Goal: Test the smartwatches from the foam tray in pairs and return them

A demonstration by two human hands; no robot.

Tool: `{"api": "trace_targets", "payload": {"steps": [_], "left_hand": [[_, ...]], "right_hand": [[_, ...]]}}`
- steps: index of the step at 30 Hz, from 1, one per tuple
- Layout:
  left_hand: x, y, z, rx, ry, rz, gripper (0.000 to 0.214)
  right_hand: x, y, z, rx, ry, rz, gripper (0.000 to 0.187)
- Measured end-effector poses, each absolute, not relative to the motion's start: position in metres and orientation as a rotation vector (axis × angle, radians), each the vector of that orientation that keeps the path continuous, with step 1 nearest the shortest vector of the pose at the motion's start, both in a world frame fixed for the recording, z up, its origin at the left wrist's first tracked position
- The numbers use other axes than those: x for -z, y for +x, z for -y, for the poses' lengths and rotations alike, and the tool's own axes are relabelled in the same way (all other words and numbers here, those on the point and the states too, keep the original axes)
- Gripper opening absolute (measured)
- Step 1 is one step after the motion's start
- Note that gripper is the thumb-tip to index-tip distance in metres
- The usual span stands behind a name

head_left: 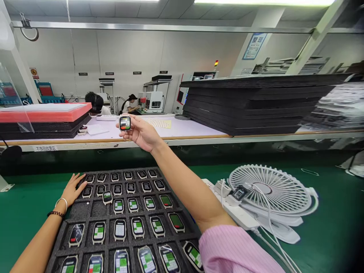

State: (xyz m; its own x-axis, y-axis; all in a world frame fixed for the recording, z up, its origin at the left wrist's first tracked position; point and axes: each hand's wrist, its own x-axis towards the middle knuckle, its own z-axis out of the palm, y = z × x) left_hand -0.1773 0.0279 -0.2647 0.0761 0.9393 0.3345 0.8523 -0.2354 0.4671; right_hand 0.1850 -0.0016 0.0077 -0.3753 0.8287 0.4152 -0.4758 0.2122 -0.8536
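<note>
My right hand (pixel 145 133) is raised over the shelf's front edge, its fingers closed around a smartwatch case (pixel 124 123) without a strap, lit screen facing me. My left hand (pixel 72 189) rests with fingers stretched on the upper left edge of a black foam tray (pixel 80 211). Rows of strapless smartwatches sit in the tray's pockets, several with green-and-white screens, the far rows with dark text screens. One watch (pixel 107 197) lies tilted across a divider in the third row. Two pockets left of it hold no watch. My right sleeve hides part of the tray's right side.
A white fan (pixel 267 189) and a power strip (pixel 241 218) with cables stand at right on the green mat. Black foam sheets (pixel 241 106) and a red foam stack (pixel 57 112) lie on the shelf (pixel 199 129). Two people sit at the back.
</note>
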Motion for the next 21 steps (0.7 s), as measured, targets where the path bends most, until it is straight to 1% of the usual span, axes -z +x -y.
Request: {"api": "trace_targets", "payload": {"steps": [8, 15, 21], "left_hand": [[0.264, -0.176, -0.026, -0.869, 2.183, -1.849, 0.071], [0.263, -0.177, -0.027, -0.852, 2.182, -1.848, 0.077], [0.265, -0.178, -0.028, -0.868, 2.184, -1.854, 0.078]], "right_hand": [[0.011, 0.189, 0.014, -1.534, -0.321, 1.419, 0.029], [0.013, 0.195, 0.016, -1.517, -0.326, 1.401, 0.025], [0.014, 0.198, 0.015, -1.524, -0.282, 1.369, 0.03]]}}
